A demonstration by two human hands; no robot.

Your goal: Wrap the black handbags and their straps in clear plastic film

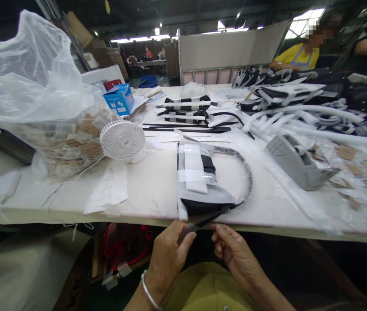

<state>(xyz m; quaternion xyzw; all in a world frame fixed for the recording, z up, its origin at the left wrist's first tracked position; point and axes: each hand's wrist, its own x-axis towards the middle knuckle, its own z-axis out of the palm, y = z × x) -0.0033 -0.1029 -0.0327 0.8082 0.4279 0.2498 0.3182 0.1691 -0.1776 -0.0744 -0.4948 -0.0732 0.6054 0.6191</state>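
Near the front edge of the pale, cluttered desk (154, 185) lies a black bag (202, 207), largely hidden under white wrapping (194, 166). The left hand (169, 246) pinches a dark strap (215, 217) running from its corner; I cannot tell whether the right hand (233, 248), fingers curled, grips anything. Behind, a partition (228, 49) screens part of the dim room (167, 19).
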